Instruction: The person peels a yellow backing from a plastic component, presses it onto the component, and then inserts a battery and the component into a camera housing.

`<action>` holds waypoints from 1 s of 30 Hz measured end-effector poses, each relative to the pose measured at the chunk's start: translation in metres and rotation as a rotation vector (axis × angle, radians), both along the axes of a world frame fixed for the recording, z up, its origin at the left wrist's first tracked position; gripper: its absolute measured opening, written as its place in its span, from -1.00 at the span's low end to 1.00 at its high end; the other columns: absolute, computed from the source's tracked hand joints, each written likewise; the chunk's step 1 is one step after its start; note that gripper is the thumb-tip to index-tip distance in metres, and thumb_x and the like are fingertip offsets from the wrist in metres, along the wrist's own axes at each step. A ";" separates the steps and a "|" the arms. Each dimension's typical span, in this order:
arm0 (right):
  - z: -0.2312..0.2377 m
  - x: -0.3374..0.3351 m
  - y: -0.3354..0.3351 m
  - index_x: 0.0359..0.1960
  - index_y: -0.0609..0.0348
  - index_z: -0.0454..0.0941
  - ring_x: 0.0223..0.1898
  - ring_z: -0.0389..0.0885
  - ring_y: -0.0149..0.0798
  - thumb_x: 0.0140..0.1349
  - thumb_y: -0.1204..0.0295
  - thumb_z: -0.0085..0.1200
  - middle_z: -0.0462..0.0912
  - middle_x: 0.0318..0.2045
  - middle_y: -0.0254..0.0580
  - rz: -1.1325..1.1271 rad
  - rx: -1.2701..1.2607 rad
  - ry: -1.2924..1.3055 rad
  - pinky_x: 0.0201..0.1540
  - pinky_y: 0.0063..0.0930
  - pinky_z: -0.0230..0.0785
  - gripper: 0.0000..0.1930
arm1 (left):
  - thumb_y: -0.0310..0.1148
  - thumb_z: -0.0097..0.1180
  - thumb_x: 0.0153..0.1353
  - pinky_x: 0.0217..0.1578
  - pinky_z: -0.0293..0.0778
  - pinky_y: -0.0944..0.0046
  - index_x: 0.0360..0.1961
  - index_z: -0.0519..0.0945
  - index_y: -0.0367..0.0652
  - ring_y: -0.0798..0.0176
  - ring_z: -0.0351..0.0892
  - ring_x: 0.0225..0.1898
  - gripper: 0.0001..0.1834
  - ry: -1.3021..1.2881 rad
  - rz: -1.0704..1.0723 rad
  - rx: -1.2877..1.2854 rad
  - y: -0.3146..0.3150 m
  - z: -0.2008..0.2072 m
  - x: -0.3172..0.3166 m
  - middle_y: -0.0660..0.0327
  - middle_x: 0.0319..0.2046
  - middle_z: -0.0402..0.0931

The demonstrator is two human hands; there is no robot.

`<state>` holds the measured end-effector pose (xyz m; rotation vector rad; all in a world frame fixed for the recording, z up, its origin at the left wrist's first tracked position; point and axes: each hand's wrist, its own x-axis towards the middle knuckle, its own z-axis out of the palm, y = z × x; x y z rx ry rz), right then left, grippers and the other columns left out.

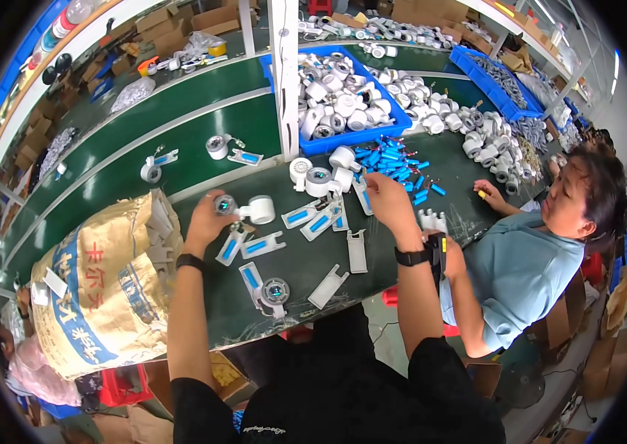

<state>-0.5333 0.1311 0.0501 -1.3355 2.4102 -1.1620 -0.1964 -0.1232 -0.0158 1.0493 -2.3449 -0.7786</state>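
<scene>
Green workbench [295, 266], blue bin [403, 118] far. Left hand [207, 220] closed on round housing [226, 205]: likely light, stiff; grip rim. Right hand [389, 201] pinching white tray [363, 197]: probably brittle; hold edges.

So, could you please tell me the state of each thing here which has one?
Left hand: closed around a round part
Right hand: pinching a white holder
Blue bin: heaped full
Large sack: open, filled
Blue cylinders: loose, piled
Front holder: no blue cylinder visible

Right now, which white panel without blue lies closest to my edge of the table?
The slanted panel; the straighter panel lies farther from it, closer to your right hand.
</scene>
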 end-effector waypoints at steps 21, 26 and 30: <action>-0.041 -0.015 -0.010 0.03 0.14 0.63 0.17 0.54 0.08 0.05 0.81 -0.17 0.63 0.05 0.02 0.187 -0.163 0.044 0.22 -0.24 0.38 -0.46 | -0.31 0.51 -0.14 0.18 0.45 0.08 0.09 0.56 -0.12 -0.06 0.49 0.15 -0.32 -0.042 -0.392 -0.327 0.089 0.049 -0.157 0.06 0.21 0.47; -0.041 -0.026 0.006 0.03 0.21 0.61 -0.04 0.66 -0.06 0.18 0.65 0.00 0.68 -0.08 0.00 0.064 -0.151 -0.056 0.02 -0.34 0.47 -0.64 | -0.35 0.52 -0.09 0.15 0.46 0.14 0.15 0.50 -0.12 0.00 0.54 0.11 -0.28 0.085 -0.346 -0.269 0.090 0.086 -0.113 0.07 0.01 0.59; -0.040 0.010 -0.016 0.04 0.30 0.59 -0.10 0.70 -0.01 0.30 0.43 0.08 0.69 -0.09 0.09 0.048 -0.061 -0.296 -0.01 -0.30 0.51 -0.68 | -0.50 0.52 -0.07 0.14 0.48 0.20 0.21 0.41 -0.12 0.12 0.56 0.12 -0.22 0.243 -0.148 0.120 0.091 0.096 -0.078 0.11 0.01 0.57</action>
